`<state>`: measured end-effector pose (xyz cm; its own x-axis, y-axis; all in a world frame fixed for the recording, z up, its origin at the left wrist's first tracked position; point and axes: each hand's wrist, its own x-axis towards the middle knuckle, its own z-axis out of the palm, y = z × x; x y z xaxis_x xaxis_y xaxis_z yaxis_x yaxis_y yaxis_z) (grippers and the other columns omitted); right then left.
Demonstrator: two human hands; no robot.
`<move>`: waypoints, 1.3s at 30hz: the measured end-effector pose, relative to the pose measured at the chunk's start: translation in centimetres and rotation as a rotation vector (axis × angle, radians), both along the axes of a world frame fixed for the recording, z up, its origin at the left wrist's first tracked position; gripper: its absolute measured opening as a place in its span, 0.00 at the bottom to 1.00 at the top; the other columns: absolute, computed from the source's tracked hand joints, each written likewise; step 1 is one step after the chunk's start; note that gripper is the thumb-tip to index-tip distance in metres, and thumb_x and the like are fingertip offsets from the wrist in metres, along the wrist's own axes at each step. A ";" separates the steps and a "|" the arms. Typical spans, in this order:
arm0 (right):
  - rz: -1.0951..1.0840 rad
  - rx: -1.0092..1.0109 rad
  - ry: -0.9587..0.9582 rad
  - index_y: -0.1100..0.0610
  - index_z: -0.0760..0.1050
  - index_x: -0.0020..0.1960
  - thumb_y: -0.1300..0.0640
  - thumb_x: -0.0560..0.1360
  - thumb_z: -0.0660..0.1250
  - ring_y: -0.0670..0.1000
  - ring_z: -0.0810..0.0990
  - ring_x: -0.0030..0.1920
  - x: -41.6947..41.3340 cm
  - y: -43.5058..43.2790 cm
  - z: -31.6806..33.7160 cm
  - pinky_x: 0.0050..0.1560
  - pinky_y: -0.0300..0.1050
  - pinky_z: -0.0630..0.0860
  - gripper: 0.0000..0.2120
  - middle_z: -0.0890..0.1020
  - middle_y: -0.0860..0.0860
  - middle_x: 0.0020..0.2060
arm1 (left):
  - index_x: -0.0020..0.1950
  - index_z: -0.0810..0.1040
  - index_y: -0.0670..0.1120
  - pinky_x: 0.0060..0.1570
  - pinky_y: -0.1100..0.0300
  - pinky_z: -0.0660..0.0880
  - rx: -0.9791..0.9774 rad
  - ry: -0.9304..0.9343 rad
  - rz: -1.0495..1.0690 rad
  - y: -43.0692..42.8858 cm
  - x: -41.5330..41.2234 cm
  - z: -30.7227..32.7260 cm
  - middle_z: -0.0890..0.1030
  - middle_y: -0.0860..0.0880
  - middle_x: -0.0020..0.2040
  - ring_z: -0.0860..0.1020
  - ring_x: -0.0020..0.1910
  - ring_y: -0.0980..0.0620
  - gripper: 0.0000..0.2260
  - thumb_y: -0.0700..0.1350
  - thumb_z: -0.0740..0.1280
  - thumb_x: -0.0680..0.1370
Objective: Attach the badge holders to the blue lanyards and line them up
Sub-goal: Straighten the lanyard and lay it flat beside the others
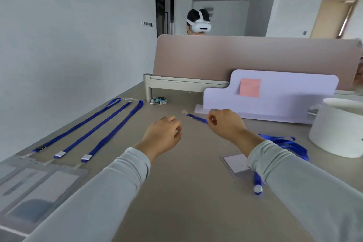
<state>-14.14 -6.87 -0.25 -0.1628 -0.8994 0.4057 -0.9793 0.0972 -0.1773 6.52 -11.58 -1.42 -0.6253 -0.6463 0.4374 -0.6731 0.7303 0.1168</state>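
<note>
Three blue lanyards lie stretched side by side on the left of the desk, each ending at a clear badge holder near the front left edge. My right hand pinches the end of another blue lanyard, whose clip with a clear loop points left above the desk. The rest of that lanyard is bunched on the desk behind my right forearm. My left hand hovers just left of the clip, fingers loosely curled, holding nothing. A loose badge holder lies under my right forearm.
A white cylindrical container stands at the right. A lilac board with a pink sticky note leans at the back, before a pink divider. A small packet lies near the divider post. Another person with a white headset sits behind the divider.
</note>
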 end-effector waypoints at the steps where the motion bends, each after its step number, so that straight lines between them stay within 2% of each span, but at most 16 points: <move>1: -0.025 0.013 -0.012 0.54 0.75 0.45 0.55 0.75 0.58 0.56 0.77 0.40 -1.2 1.2 -0.2 0.38 0.42 0.72 0.07 0.81 0.53 0.41 | 0.52 0.77 0.46 0.47 0.57 0.71 0.006 -0.002 -0.021 0.5 -1.2 -0.2 0.76 0.50 0.51 0.74 0.52 0.50 0.09 0.47 0.60 0.77; 5: -0.130 0.053 -0.037 0.53 0.75 0.44 0.56 0.74 0.58 0.55 0.77 0.40 -5.5 6.1 -0.8 0.36 0.42 0.72 0.07 0.81 0.52 0.41 | 0.54 0.76 0.46 0.51 0.58 0.69 0.021 -0.025 -0.127 2.9 -6.0 -1.2 0.75 0.50 0.53 0.73 0.55 0.50 0.10 0.47 0.59 0.78; 9: -0.215 0.126 -0.096 0.52 0.75 0.45 0.54 0.75 0.58 0.54 0.78 0.40 -8.6 10.3 -1.9 0.38 0.46 0.75 0.07 0.80 0.51 0.40 | 0.63 0.72 0.46 0.60 0.58 0.66 0.111 -0.101 -0.220 5.2 -10.2 -2.0 0.72 0.50 0.62 0.69 0.63 0.51 0.16 0.50 0.60 0.78; 11: -0.209 0.173 -0.135 0.50 0.76 0.50 0.54 0.76 0.58 0.51 0.79 0.43 -9.4 11.5 -2.6 0.43 0.46 0.77 0.09 0.80 0.48 0.42 | 0.67 0.69 0.47 0.63 0.55 0.66 0.153 -0.182 -0.220 5.9 -11.5 -2.3 0.70 0.49 0.66 0.67 0.65 0.50 0.20 0.53 0.61 0.77; 13: -0.154 0.227 -0.152 0.48 0.75 0.59 0.54 0.77 0.58 0.48 0.78 0.48 -9.9 12.8 -3.0 0.49 0.42 0.75 0.12 0.79 0.45 0.48 | 0.68 0.67 0.46 0.64 0.53 0.66 0.196 -0.293 -0.219 6.6 -12.8 -2.6 0.68 0.48 0.67 0.67 0.65 0.48 0.24 0.56 0.61 0.76; 16: -0.030 0.312 -0.126 0.48 0.68 0.68 0.53 0.79 0.57 0.47 0.71 0.64 -10.2 13.7 -4.1 0.62 0.38 0.66 0.17 0.73 0.45 0.65 | 0.65 0.70 0.45 0.61 0.53 0.67 0.255 -0.416 -0.187 7.0 -13.8 -3.0 0.70 0.45 0.62 0.68 0.62 0.45 0.25 0.60 0.62 0.75; 18: -0.018 0.341 -0.132 0.45 0.63 0.71 0.49 0.79 0.56 0.50 0.65 0.68 -10.3 13.8 -5.2 0.69 0.45 0.61 0.20 0.69 0.45 0.69 | 0.62 0.73 0.45 0.57 0.54 0.68 0.308 -0.412 -0.155 7.1 -14.2 -2.9 0.71 0.44 0.59 0.69 0.59 0.45 0.25 0.61 0.63 0.73; 24: -0.090 0.323 -0.138 0.43 0.63 0.71 0.44 0.79 0.54 0.52 0.64 0.66 -10.1 14.1 -6.0 0.67 0.50 0.64 0.21 0.69 0.46 0.66 | 0.63 0.71 0.44 0.50 0.58 0.70 0.409 -0.479 -0.062 7.1 -15.1 -2.1 0.73 0.44 0.59 0.74 0.56 0.46 0.31 0.63 0.69 0.69; 27: -0.140 0.313 -0.145 0.44 0.67 0.68 0.42 0.78 0.55 0.52 0.66 0.65 -10.4 14.2 -5.8 0.67 0.49 0.66 0.19 0.70 0.48 0.63 | 0.64 0.68 0.43 0.51 0.57 0.71 0.544 -0.474 -0.020 6.3 -14.8 -2.0 0.74 0.46 0.59 0.74 0.55 0.47 0.33 0.61 0.72 0.67; 30: -0.171 0.309 -0.123 0.47 0.69 0.66 0.44 0.77 0.58 0.51 0.67 0.65 -10.9 14.5 -5.8 0.66 0.46 0.66 0.19 0.71 0.49 0.62 | 0.62 0.69 0.42 0.49 0.57 0.71 0.634 -0.472 0.004 5.3 -14.0 -1.9 0.75 0.47 0.54 0.74 0.51 0.48 0.34 0.60 0.74 0.65; 32: -0.183 0.289 -0.112 0.50 0.71 0.64 0.46 0.77 0.60 0.50 0.68 0.64 -11.4 14.6 -6.0 0.64 0.44 0.68 0.17 0.72 0.49 0.60 | 0.60 0.67 0.42 0.49 0.57 0.70 0.673 -0.406 0.012 4.8 -13.2 -1.6 0.74 0.48 0.54 0.73 0.51 0.48 0.32 0.57 0.75 0.65; 35: -0.212 0.211 -0.147 0.54 0.74 0.55 0.55 0.76 0.60 0.50 0.71 0.60 -12.3 14.5 -6.2 0.55 0.38 0.67 0.10 0.74 0.50 0.55 | 0.53 0.66 0.46 0.43 0.59 0.69 0.679 -0.144 -0.060 3.6 -12.2 -1.1 0.73 0.48 0.53 0.73 0.48 0.50 0.20 0.48 0.73 0.70; 37: -0.252 0.161 -0.148 0.56 0.74 0.53 0.62 0.74 0.59 0.51 0.71 0.58 -12.8 14.4 -6.1 0.51 0.36 0.66 0.10 0.75 0.51 0.54 | 0.51 0.68 0.49 0.43 0.60 0.69 0.656 0.045 -0.169 3.2 -11.8 -0.7 0.74 0.48 0.55 0.74 0.50 0.50 0.13 0.44 0.70 0.73; 39: -0.280 0.061 -0.163 0.57 0.74 0.53 0.65 0.73 0.58 0.52 0.71 0.57 -12.9 14.1 -5.9 0.51 0.38 0.67 0.11 0.75 0.51 0.53 | 0.47 0.71 0.53 0.42 0.61 0.69 0.624 0.163 -0.259 3.4 -11.6 0.0 0.76 0.51 0.52 0.75 0.49 0.51 0.09 0.41 0.68 0.74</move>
<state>-27.06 7.19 -6.14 -0.4657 -0.8321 0.3013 -0.8723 0.3742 -0.3149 -5.11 -8.19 -1.43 -0.7512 -0.6462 0.1342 -0.4241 0.6284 0.6521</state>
